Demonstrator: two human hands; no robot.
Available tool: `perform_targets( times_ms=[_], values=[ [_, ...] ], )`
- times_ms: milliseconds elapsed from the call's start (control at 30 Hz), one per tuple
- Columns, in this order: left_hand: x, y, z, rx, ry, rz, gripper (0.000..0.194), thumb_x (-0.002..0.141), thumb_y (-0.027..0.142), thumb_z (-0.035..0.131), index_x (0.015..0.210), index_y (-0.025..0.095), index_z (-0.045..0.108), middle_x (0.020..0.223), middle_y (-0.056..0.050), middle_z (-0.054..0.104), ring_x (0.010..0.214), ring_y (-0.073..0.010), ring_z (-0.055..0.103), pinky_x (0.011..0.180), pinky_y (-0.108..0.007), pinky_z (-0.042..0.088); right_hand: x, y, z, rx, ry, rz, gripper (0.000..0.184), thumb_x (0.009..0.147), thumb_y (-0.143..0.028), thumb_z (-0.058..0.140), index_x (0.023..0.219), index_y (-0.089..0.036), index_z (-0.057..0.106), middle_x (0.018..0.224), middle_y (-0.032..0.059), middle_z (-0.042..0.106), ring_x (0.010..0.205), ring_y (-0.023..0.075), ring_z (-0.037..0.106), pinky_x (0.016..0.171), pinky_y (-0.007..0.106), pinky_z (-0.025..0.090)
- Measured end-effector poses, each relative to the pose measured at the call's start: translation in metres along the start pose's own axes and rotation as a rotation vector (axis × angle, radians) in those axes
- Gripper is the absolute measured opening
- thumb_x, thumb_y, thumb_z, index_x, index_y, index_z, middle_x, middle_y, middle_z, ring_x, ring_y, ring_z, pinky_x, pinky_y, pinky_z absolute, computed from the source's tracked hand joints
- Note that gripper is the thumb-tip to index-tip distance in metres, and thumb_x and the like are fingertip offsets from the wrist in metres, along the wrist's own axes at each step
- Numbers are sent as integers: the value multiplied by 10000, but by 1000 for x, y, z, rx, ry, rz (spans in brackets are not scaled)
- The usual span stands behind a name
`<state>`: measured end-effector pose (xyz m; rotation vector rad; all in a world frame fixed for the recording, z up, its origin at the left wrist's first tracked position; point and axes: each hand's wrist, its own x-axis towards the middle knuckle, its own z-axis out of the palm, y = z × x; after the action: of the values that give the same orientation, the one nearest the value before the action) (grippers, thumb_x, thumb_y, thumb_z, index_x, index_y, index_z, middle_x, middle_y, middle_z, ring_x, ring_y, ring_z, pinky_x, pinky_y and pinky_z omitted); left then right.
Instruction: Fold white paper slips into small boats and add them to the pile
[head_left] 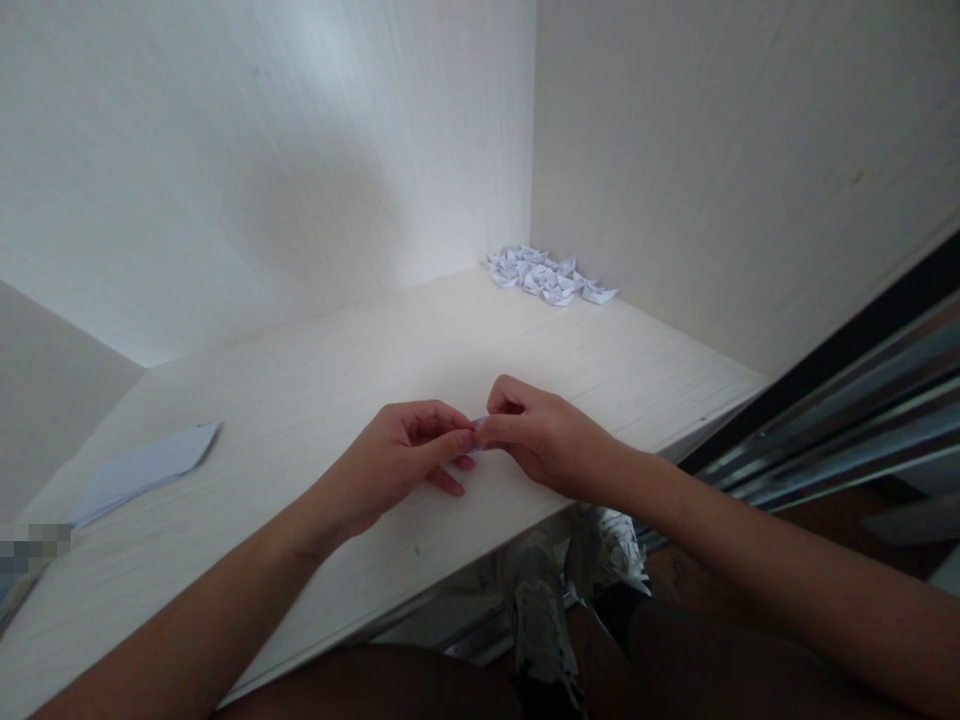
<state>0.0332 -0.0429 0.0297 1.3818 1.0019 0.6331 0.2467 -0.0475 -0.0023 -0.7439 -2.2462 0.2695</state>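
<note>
The left hand [409, 450] and the right hand [555, 440] each pinch a small piece of paper [474, 441] between thumb and fingers. The piece sits between both sets of fingertips, mostly covered, above the tabletop [315, 385]. Folded papers [544, 277] occupy the far right corner; a paper stack [146, 470] lies left.
</note>
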Motion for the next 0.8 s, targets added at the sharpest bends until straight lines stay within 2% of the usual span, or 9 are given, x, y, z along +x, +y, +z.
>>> perform_targets(
  times_ms=[267,433,567,667,733,800],
  values=[
    [3,-5,-3,105,-17,117,169,884,307,688,871,173,791,836,-71,759,690,-148,694,574,-257,628,1,-1,-1,-34,-39,45,245,928,-87,506,903,-206,720,909,41,582,745,146,513,631,254,386],
    [6,-10,-5,124,28,76,217,880,372,701,869,173,788,793,-67,755,663,-151,702,587,-266,622,0,0,1,-114,-52,95,215,960,-145,531,918,-219,729,951,45,605,741,142,514,639,257,391],
    [16,-15,-2,87,131,24,258,812,412,774,852,157,796,762,-80,757,654,-165,702,576,-276,615,-1,0,0,-180,-52,141,184,978,-194,558,973,-211,741,961,57,613,755,151,537,658,268,424],
    [35,-11,7,146,173,59,299,859,420,718,898,134,796,839,-122,786,685,-179,725,630,-313,630,-2,4,-10,-186,12,176,174,961,-183,597,1072,-178,730,981,75,623,799,164,578,710,290,475],
    [55,-4,17,305,109,157,346,928,418,616,918,119,789,866,-138,792,694,-192,738,646,-340,631,-6,9,-21,-158,119,234,158,946,-166,617,1065,-163,721,956,66,629,775,151,592,711,284,492],
    [80,5,30,374,25,219,263,891,364,666,879,131,789,866,-106,798,717,-198,743,680,-342,623,-19,11,-33,-163,307,297,90,946,-167,619,958,-162,709,858,41,625,707,140,586,655,271,483]
  ],
)
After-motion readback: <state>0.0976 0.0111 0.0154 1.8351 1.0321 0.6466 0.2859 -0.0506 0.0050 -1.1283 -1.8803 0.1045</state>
